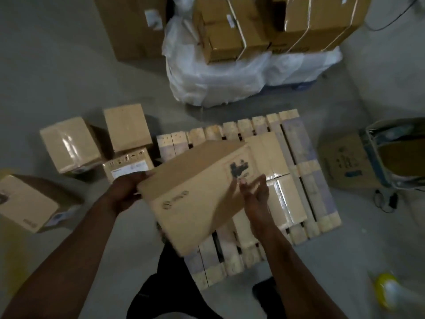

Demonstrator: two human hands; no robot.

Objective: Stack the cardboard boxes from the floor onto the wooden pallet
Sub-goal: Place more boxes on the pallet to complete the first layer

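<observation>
- Held between my two hands, one cardboard box (195,194) is tilted in the air above the near part of the wooden pallet (305,162).
- On the pallet two taped boxes (278,178) already lie flat, touching each other.
- Four more boxes (96,143) wait on the floor at my left.
- My left hand (127,191) grips the box's left corner.
- My right hand (254,195) has relaxed fingers, palm against the box's right side.
</observation>
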